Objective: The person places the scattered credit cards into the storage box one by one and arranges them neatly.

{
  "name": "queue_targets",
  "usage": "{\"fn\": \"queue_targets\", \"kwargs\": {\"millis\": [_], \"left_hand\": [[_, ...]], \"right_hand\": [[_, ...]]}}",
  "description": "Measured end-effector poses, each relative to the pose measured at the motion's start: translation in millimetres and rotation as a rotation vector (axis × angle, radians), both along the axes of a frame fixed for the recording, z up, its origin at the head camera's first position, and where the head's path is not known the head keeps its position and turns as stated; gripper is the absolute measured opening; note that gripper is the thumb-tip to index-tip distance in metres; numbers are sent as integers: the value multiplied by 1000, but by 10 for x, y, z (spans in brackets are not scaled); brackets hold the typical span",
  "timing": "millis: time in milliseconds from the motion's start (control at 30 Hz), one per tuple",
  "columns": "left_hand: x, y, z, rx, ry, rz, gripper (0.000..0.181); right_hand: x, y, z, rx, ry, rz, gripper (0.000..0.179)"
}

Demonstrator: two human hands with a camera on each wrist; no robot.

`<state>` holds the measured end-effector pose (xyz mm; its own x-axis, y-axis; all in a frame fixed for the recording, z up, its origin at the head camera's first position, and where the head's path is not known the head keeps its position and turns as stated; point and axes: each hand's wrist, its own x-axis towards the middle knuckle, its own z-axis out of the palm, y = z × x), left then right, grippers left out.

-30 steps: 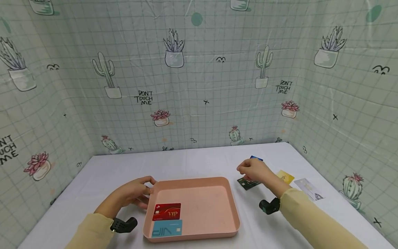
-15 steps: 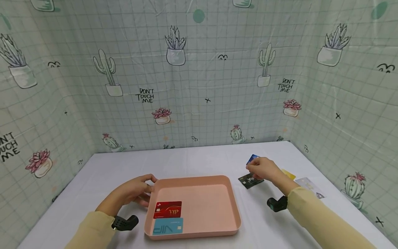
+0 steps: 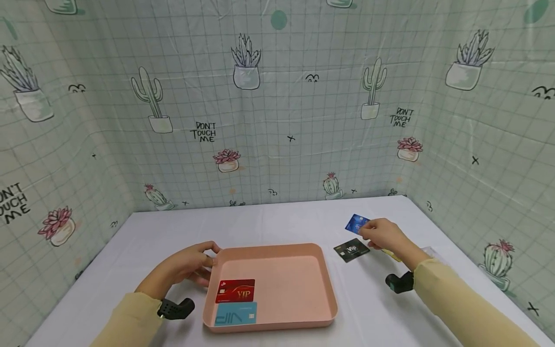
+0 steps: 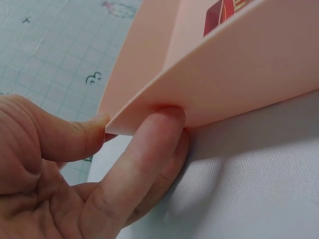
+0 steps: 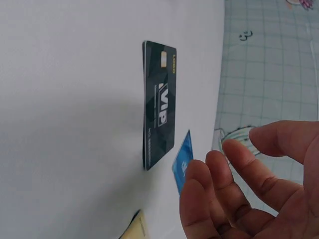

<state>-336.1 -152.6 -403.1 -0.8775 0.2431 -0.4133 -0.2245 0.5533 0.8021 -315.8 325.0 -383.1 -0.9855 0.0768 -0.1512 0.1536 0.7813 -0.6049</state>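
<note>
My left hand holds the left side of a pink tray near its far corner. In the left wrist view, the thumb lies at the rim and fingers press the outer wall. Inside the tray lie a red VIP card and a light blue card, one above the other. My right hand hovers by a dark blue card and a black VIP card. Its fingers are loosely bent with nothing between them in the right wrist view.
A yellow card shows partly under the right forearm, and a pale card lies behind it, mostly hidden. All rest on a white-covered table. A patterned curtain encloses the back and sides.
My right hand has moved to the right, uncovering the dark blue card and the black card while covering more of the yellow and pale cards. The left hand stays at the tray.
</note>
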Motion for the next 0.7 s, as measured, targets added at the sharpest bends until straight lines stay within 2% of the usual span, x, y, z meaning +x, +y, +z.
{"fn": "queue_targets", "kwargs": {"millis": [167,433,700], "left_hand": [[-4,12,12,1,2,4,27],[-16,18,16,-4,1,2,27],[0,23,33,6,2,-12,28]], "right_hand": [[15,130,2,53,-5,-4,38],[7,320,-24,48,-28,-36,40],[16,495,-70,88,-40,-49,42]]}}
